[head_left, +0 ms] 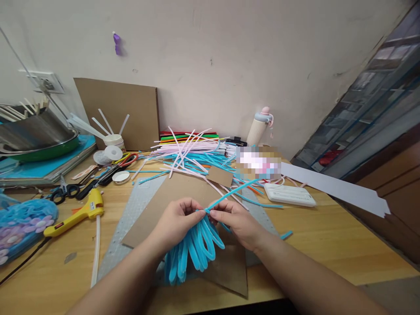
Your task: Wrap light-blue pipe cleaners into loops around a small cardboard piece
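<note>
Both hands meet at the middle of the table, over a piece of cardboard (154, 210). Between their fingertips they pinch a blue pipe cleaner (234, 191), whose long end sticks out up and to the right. A row of blue pipe cleaner loops (197, 251) hangs below the pinch. My left hand (182, 216) is closed with thumb and finger on the top of the loops. My right hand (238, 223) grips the same strand just beside it, thumb against fingers. The exact spot where the strands cross is partly covered by the fingertips.
A yellow glue gun (78, 212) lies at left, near black scissors (65, 190) and a blue item with flowers (26, 229). Behind are piled pipe cleaners (193, 148), a paper cup (113, 141) and a bottle (259, 127). A white power bank (290, 194) lies right.
</note>
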Motion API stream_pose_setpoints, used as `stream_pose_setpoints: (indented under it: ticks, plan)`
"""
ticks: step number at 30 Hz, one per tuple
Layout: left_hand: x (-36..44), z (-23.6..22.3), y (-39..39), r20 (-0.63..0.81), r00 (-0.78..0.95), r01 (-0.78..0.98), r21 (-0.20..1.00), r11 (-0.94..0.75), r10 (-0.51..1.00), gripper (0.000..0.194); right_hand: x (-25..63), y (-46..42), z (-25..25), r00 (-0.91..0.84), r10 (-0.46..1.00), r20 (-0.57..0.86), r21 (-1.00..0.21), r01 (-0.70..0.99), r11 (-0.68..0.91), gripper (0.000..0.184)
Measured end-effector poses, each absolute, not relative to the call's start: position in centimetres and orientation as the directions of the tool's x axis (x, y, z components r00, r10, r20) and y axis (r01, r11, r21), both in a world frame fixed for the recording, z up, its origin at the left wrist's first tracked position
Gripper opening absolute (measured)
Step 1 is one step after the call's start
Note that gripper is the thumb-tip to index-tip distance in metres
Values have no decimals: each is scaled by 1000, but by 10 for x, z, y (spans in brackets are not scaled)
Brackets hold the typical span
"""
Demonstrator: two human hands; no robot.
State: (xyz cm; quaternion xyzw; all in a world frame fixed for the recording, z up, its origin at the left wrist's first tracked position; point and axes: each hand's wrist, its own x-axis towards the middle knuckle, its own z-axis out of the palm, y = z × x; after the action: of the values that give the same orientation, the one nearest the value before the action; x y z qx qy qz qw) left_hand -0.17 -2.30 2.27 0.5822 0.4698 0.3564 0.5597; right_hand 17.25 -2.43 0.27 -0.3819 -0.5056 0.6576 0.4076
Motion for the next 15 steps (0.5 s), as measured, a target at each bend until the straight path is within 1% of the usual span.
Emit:
stream_pose_setpoints:
  ticks: [5, 11, 15]
  plan:
    - [-3, 21, -22, -132, 342, 141, 986, 88, 930, 21, 172, -23, 3, -370, 923, -108, -965, -183, -187, 23]
    - [-1, 21, -24, -89, 309, 186, 982, 32, 947, 20, 173, -23, 2, -340, 930, -139, -976, -112, -187, 22]
    - [0, 21, -25, -49, 285, 242, 970, -22, 957, 17, 173, -25, 6, -389, 917, -87, -981, -127, -146, 20]
